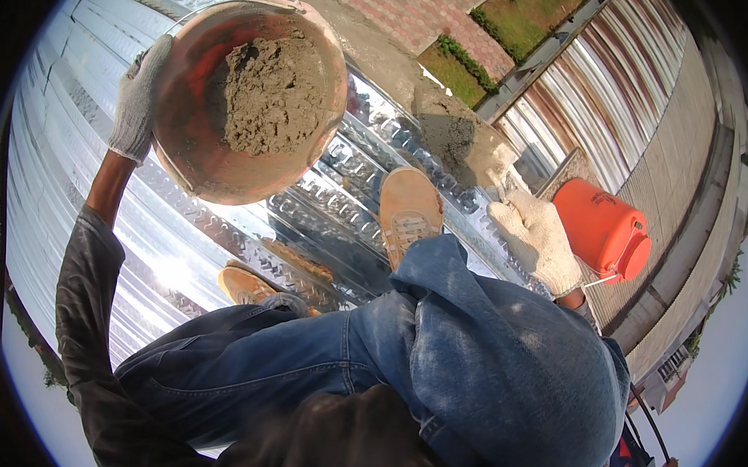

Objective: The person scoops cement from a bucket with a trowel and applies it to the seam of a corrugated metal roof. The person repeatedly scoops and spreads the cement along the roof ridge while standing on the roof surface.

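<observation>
My left hand [138, 98], in a pale knit glove, grips the left rim of a large round bucket [184, 83] with a wire handle, lifted over the metal sheeting. Grey wet mortar [271, 95] lies inside it. My right hand [531, 239], also gloved, is at the right with its fingers curled beside the mortar-smeared ledge; what is in it is unclear. Just right of that hand sits an orange cooler jug [601, 229]. My shoes [408, 206] rest on the shiny corrugated sheets [79, 95].
Wet mortar [449, 137] coats a ledge along the sheeting. Beyond it lie paving [400, 13], grass strips [525, 27] with low hedge, and a rusty corrugated roof [602, 85]. A partly visible person [631, 462] is at the lower right edge.
</observation>
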### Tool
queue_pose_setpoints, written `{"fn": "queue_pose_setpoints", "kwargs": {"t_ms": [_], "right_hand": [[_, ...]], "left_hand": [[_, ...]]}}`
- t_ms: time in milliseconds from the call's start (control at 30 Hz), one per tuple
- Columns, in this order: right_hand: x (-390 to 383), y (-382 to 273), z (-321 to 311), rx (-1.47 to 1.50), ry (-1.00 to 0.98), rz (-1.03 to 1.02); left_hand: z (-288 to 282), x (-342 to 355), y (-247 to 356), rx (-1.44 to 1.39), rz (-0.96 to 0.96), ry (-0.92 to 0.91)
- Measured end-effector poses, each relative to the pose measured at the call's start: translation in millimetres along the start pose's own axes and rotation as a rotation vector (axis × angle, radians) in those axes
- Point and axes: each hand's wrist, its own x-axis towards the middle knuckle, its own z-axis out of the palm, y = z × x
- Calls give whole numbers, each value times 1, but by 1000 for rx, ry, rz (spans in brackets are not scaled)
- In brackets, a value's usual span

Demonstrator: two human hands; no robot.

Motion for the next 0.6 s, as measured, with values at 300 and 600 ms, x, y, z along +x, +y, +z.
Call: {"fn": "queue_pose_setpoints", "kwargs": {"t_ms": [300, 600], "right_hand": [[43, 68, 38, -965, 451, -13], [38, 78, 65, -931, 603, -25]], "left_hand": [[5, 7, -8, -12, -15, -74], [1, 10, -11, 11, -39, -63]]}}
